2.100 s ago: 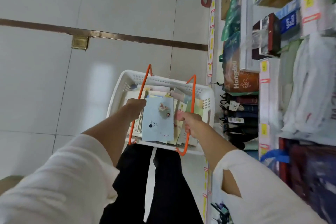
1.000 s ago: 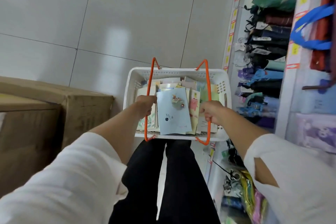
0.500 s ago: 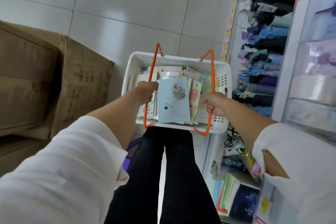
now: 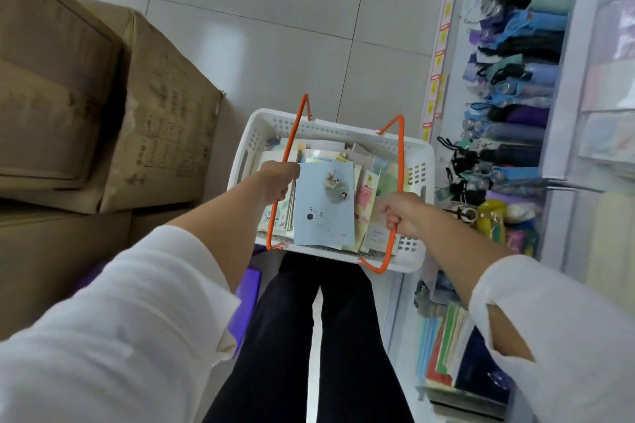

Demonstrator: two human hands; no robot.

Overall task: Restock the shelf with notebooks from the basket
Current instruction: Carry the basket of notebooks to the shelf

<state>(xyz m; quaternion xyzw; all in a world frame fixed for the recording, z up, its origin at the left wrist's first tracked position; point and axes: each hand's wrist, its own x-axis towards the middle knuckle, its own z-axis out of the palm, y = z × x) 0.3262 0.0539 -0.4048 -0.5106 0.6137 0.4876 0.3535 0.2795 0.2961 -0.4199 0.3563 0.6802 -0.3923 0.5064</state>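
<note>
A white plastic basket [image 4: 264, 129] with two orange wire handles hangs in front of my legs. It is full of notebooks; a pale blue notebook [image 4: 323, 216] lies on top, with pastel ones beside and under it. My left hand [image 4: 279, 178] grips the left orange handle [image 4: 292, 137]. My right hand [image 4: 400, 213] grips the right orange handle [image 4: 398, 161]. The shelf [image 4: 563, 106] runs along the right side. Low at the bottom right it holds a row of coloured notebooks [image 4: 443, 343].
Stacked cardboard boxes [image 4: 103, 106] stand close on the left. Folded umbrellas [image 4: 515, 79] fill the shelf at the right, with yellow price tags [image 4: 439, 55] along its edge. A purple item [image 4: 247, 295] lies by my left leg. Grey tiled floor stretches ahead.
I have walked along the aisle carrying the basket. The boxes on the left have come closer and the shelf goods have slid past. Both hands kept their grip on the handles.
</note>
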